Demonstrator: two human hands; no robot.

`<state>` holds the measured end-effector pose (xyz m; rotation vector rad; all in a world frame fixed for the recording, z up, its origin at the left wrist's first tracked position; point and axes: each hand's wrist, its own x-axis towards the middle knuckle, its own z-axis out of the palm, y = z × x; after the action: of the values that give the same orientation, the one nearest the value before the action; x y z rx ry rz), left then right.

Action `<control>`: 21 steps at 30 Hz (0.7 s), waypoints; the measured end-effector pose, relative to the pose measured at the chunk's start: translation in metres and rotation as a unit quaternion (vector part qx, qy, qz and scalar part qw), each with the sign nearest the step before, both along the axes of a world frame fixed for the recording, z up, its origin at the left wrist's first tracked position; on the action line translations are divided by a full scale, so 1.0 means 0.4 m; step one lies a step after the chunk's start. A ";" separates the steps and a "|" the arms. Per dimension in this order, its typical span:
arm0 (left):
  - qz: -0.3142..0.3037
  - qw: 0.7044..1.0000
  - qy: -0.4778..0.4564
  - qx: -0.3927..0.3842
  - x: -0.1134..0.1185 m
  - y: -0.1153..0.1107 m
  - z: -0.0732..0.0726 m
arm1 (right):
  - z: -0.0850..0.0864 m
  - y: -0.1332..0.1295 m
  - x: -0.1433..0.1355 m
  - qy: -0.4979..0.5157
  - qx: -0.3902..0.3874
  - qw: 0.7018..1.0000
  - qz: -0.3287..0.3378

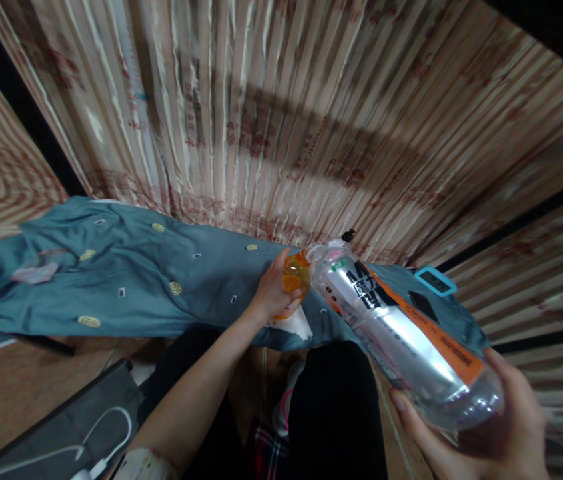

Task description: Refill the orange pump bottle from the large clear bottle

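My left hand (274, 291) is wrapped round a small bottle of orange liquid (297, 272), above the cloth-covered table. A large clear plastic bottle (411, 340) with a silver, black and orange label lies tilted in my right hand (506, 427), its base against my palm and its neck pointing up and left. The necks of the two bottles come together in front of me; I cannot tell whether they touch. No liquid is visible in the label-free parts of the clear bottle. Below my left hand is a white piece of paper (295, 325).
Teal patterned cloth (136, 280) covers the narrow table. A blue-rimmed device (435, 281) and a dark flat object (422, 305) lie at the right; a pinkish packet (36, 272) lies at the left. Pleated curtains (261, 120) surround it. A white cable (106, 417) rests lower left.
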<state>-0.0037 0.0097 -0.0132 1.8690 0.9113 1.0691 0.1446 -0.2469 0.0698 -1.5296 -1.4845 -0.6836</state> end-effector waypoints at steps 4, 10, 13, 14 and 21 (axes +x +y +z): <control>0.001 1.000 -0.003 0.002 -0.001 -0.002 0.002 | 0.005 0.006 -0.010 0.006 0.004 1.000 0.000; 0.001 1.000 -0.005 0.005 -0.001 -0.002 0.000 | 0.014 0.007 -0.025 0.025 0.012 1.000 -0.007; -0.001 1.000 -0.007 0.005 0.000 -0.001 -0.003 | 0.012 -0.002 -0.010 -0.003 0.000 1.000 -0.002; 0.000 1.000 -0.007 0.004 0.000 -0.001 -0.004 | 0.010 -0.004 -0.004 -0.012 -0.004 1.000 0.001; 0.004 1.000 -0.004 0.015 0.001 0.003 -0.011 | -0.004 -0.002 0.003 0.027 -0.003 1.000 -0.006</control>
<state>-0.0031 0.0108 -0.0178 1.8862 0.9021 1.1008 0.1459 -0.2476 0.0683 -1.5520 -1.4393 -0.6399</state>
